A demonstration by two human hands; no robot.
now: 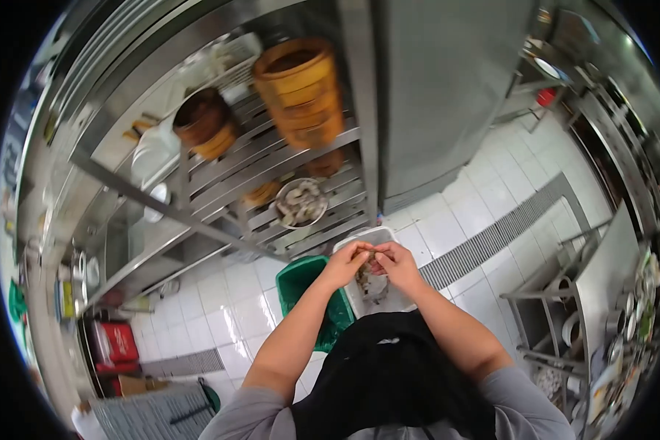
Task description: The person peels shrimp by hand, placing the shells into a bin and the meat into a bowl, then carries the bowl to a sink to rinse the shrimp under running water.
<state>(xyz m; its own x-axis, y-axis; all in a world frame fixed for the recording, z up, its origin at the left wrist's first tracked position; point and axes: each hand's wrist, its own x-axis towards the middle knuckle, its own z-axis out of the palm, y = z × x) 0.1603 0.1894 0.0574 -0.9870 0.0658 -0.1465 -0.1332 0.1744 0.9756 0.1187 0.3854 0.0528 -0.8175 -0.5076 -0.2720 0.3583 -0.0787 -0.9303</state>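
Observation:
Over a white tub point(389, 299), my left hand point(343, 265) and my right hand point(398, 268) meet at the fingertips. Both are closed in a pinch on something small that I cannot make out. Below them the tub holds greyish and brownish pieces, partly hidden by my hands. A green bin point(292, 277) stands against the tub's left side, under my left forearm. On the low shelf ahead rests a bowl of pale, greyish pieces point(301, 202), apart from both hands.
A slatted metal rack point(271, 172) ahead carries stacked wooden steamers point(301, 92). To its right rises a large grey metal panel point(447, 95). A floor grating point(484, 246) crosses the white tiles. A metal table point(601, 293) with dishes stands right; a red crate point(116, 345) sits left.

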